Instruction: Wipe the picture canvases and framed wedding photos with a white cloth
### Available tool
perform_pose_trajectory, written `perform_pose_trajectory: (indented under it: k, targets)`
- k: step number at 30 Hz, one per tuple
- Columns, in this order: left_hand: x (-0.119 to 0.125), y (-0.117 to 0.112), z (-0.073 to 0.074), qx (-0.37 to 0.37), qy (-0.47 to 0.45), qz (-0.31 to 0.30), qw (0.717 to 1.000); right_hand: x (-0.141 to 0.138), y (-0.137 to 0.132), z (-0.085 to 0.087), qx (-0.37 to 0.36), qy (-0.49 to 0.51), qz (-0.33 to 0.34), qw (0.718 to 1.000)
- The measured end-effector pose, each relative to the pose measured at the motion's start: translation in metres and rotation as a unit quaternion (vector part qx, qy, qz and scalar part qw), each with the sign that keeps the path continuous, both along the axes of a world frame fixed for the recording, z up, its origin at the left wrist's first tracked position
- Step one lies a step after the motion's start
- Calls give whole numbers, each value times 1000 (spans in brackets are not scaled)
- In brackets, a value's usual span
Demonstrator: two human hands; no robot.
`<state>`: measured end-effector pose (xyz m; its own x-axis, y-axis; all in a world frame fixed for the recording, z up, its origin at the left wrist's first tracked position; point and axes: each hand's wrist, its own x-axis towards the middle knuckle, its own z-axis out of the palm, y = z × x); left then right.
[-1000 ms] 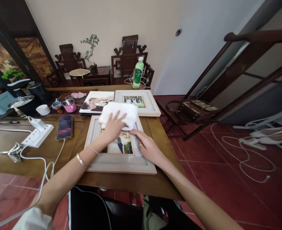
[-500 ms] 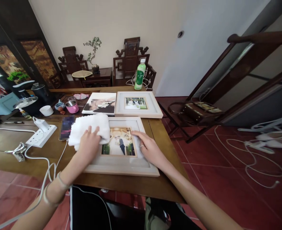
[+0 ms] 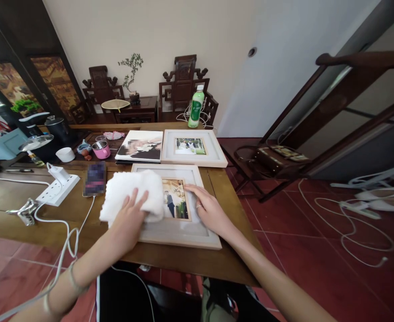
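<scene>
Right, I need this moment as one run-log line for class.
left grip: atop white cloth | cloth: covering left part of near picture frame | right grip: on its right part

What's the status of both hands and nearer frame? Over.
Left hand spread on white towel. Right hand on nearer picture frame. Towel covers left part of wedding photo.

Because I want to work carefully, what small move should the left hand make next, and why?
Probably the left hand should slide the white cloth rightward across the front picture frame, toward the right hand. The cloth covers the left part of the photo and reaches past the frame's left edge, while the right hand rests on the frame's right side.
</scene>
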<state>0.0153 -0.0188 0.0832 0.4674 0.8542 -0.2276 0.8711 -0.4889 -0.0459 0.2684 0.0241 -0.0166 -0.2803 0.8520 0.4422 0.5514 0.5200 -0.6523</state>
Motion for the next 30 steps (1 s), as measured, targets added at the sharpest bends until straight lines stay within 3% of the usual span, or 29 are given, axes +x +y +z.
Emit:
perform_pose_trajectory:
  k: [5,9,13,18,21,25,30]
  targets:
    - [9,75,-13,96,-33,46,994,0,1,-4,12,10,4,1000]
    - [15,95,-14,123,-16,44,991,1,1,-2,3,3,-1,1000]
    - [14,66,-8,75,14,17,997,1,0,2,-10,-2,-2,1000]
    - [2,-17,5,-40,23,-3,999,0,0,3,-13,-2,-11,1000]
    - [3,-54,11,-83,1,-19,996,0,0,1,-10,2,-13,1000]
    - [33,-63,8,-63,-19,-69,995,-2,1,1,-8,9,-12,1000]
    - [83,-55,-21,47,-60,-116,990,-2,0,6,-29,23,-7,999]
